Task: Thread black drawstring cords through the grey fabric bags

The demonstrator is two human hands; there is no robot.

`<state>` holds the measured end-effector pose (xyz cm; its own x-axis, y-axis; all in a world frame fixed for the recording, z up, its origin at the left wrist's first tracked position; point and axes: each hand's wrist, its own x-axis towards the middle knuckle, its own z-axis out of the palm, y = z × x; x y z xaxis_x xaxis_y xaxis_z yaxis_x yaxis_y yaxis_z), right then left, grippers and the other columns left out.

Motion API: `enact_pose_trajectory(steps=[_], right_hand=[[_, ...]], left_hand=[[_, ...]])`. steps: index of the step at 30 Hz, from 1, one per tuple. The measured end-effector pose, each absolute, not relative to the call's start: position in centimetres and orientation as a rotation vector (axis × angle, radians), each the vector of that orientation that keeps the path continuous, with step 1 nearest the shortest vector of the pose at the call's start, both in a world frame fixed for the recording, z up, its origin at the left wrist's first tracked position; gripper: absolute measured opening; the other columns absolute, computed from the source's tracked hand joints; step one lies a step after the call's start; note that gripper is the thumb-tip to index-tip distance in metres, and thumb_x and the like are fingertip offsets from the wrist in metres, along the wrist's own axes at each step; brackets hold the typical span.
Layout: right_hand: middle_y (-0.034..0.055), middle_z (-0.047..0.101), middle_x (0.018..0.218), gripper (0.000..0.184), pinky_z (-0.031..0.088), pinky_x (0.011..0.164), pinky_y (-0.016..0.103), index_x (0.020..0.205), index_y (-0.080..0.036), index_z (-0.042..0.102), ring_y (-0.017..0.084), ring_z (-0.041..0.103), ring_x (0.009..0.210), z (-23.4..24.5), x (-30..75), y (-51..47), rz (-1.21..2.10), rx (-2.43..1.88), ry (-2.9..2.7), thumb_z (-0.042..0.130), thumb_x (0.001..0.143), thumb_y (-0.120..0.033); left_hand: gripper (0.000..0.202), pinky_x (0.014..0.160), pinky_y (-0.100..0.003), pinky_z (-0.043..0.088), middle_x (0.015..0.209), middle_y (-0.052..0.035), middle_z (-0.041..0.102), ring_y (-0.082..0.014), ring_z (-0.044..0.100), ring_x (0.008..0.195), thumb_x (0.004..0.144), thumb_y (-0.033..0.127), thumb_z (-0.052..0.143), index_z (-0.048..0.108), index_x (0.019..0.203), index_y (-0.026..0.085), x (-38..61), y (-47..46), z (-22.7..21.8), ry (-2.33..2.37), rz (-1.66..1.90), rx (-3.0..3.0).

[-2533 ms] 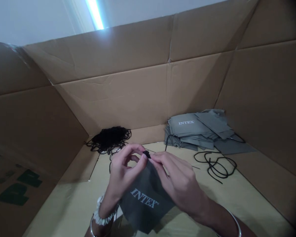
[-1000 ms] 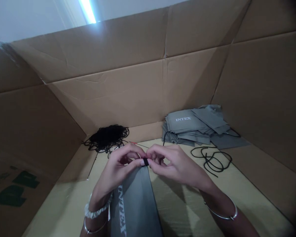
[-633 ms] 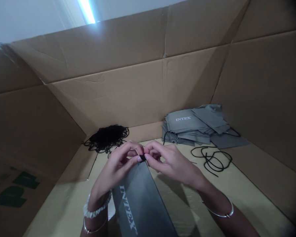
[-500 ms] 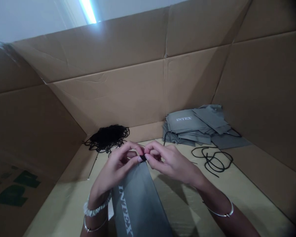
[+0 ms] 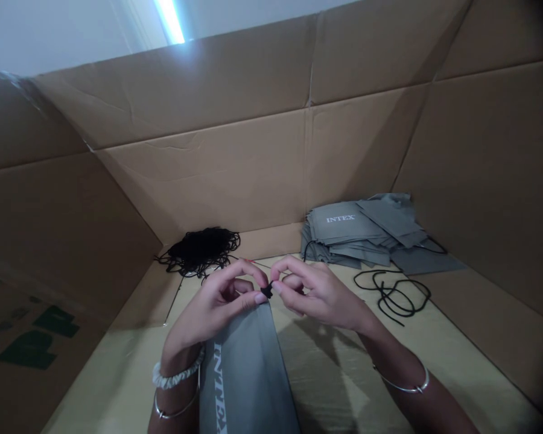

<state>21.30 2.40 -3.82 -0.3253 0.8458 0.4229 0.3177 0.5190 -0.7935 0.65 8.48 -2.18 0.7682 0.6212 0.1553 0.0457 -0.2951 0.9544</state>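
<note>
A grey fabric pouch (image 5: 244,367) printed INTEX hangs down from my hands in the lower middle of the head view. My left hand (image 5: 219,304) pinches its top edge with thumb and forefinger. My right hand (image 5: 319,295) pinches a small black cord end (image 5: 266,292) at the same top corner. The fingertips of both hands meet there, all fingers curled.
Tall cardboard walls (image 5: 253,163) enclose a yellowish table top (image 5: 344,374). A tangle of black cords (image 5: 201,250) lies at the back left. A stack of grey INTEX pouches (image 5: 357,232) sits at the back right, with a loose black cord (image 5: 396,292) in front of it.
The pouch has swung from a slant to hanging straight down. Both hands stay pinched at its top corner and have shifted slightly up and right.
</note>
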Motion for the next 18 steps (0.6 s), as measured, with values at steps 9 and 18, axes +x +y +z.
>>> enact_pose_trajectory(steps=[9, 18], right_hand=[[-0.0092, 0.048, 0.056, 0.012, 0.029, 0.046, 0.019, 0.101, -0.018, 0.052, 0.006, 0.035, 0.045, -3.9, 21.3, 2.5, 0.757, -0.954, -1.892, 0.050, 0.096, -0.029], [-0.0106, 0.040, 0.050, 0.012, 0.024, 0.042, 0.019, 0.096, -0.018, 0.051, 0.006, 0.030, 0.043, -3.7, 22.2, 2.8, 0.667, -0.992, -1.873, 0.049, 0.096, -0.030]], left_hand=[[0.017, 0.064, -0.018, 0.040, 0.073, 0.0007, 0.060, -0.0093, 0.055, 0.070, 0.090, 0.028, 0.064, 0.056, 0.083, 0.016, 2.2, 7.9, -2.0, 0.496, 0.675, 1.636], [0.022, 0.063, -0.021, 0.040, 0.075, -0.0029, 0.065, -0.0106, 0.056, 0.069, 0.087, 0.032, 0.067, 0.054, 0.079, 0.015, 2.3, 8.1, -2.4, 0.602, 0.669, 1.684]])
